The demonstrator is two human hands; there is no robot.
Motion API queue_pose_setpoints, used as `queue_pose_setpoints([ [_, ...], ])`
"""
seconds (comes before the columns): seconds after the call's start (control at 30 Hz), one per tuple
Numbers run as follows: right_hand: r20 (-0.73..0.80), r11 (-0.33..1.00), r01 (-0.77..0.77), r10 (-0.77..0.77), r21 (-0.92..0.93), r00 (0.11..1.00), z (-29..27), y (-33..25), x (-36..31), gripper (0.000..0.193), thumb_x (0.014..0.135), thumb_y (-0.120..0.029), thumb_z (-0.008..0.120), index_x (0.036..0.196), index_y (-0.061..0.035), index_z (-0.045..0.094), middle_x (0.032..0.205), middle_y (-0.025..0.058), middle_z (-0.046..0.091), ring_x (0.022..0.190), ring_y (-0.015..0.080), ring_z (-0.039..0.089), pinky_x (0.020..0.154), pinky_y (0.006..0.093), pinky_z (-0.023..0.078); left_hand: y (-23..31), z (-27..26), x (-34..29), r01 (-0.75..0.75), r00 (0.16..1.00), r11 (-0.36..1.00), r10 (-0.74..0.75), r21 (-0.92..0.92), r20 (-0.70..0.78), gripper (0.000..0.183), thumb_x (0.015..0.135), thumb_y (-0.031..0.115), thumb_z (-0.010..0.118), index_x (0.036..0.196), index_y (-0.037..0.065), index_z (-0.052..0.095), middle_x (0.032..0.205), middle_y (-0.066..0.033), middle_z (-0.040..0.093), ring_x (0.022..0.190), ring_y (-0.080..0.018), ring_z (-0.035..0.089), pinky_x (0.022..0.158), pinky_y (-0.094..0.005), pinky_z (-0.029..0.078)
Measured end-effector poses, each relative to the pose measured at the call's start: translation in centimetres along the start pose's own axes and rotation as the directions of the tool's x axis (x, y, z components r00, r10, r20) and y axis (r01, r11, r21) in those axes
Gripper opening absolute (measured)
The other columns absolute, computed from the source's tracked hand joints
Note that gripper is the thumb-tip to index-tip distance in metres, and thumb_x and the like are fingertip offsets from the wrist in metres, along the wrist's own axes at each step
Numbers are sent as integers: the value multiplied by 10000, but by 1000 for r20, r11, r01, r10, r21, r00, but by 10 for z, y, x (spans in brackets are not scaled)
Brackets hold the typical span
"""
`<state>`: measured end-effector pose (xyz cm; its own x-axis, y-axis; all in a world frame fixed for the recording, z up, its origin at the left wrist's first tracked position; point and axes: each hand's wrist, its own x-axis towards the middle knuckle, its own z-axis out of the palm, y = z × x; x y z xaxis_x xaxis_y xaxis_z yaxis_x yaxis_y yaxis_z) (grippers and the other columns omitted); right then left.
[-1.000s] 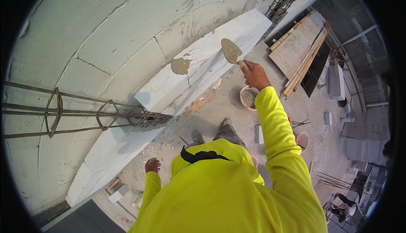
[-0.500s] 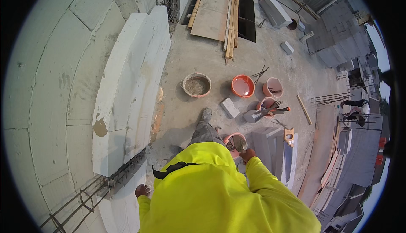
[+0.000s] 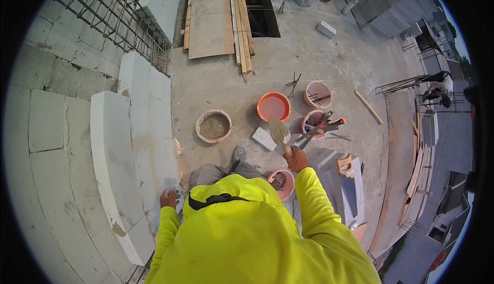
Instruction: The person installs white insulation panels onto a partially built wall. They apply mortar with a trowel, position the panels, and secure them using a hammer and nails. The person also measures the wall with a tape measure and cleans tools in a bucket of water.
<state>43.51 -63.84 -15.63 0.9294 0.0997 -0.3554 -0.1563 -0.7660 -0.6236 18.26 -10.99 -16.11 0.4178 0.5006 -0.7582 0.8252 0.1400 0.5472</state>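
Observation:
My right hand is closed round the handle of a trowel. Its blade points away from me and carries grey mortar. Below that hand, a pink bucket stands beside my leg with small things in it that I cannot make out. My left hand is at the face of the low white block wall, its fingers slightly apart and nothing seen in them. Ahead of my foot sits a round tub of mortar. A loose white block lies near the trowel.
An orange bucket holds liquid. Two pink buckets, one with tools, stand right of it. A handsaw rests on stacked blocks. Boards lie by a dark floor opening. Another person bends at far right.
My right hand has lifted the trowel from the pink bucket and moved it forward. My left hand has moved forward to the block wall. The view has turned and shifted.

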Motion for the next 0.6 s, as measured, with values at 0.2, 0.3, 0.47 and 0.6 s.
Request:
queue_pose_setpoints([
  [0.2,145,791,-354,326,499,934,-22,-100,30,508,985,-430,512,1152,44,590,742,108,590,529,170,605,466,319,473,171,71,-7,-190,957,958,132,213,259,367,931,252,587,1221,29,617,1140,-114,684,953,-227,677,799,-368,547],
  [0.3,167,666,-285,238,690,957,16,-160,30,431,1016,-348,452,1177,36,560,776,106,609,544,172,580,526,311,476,228,154,-9,-223,865,967,138,123,482,362,935,235,585,1205,-4,613,1151,-131,681,1023,-259,668,868,-395,541],
  [0.47,-21,827,114,-123,550,992,83,-188,44,256,1010,-221,534,1161,-15,546,881,234,656,806,376,663,736,429,509,256,265,0,260,897,886,-74,-384,435,342,923,241,641,1114,-42,642,1136,-179,680,973,-248,674,882,-346,540],
  [0.6,-192,758,-132,324,639,926,144,-42,175,360,941,-147,626,1247,23,539,1059,178,609,875,269,600,781,375,515,218,251,51,144,963,873,-15,-466,270,278,909,179,644,1046,-63,648,1158,-189,671,1015,-278,683,854,-392,572],
])
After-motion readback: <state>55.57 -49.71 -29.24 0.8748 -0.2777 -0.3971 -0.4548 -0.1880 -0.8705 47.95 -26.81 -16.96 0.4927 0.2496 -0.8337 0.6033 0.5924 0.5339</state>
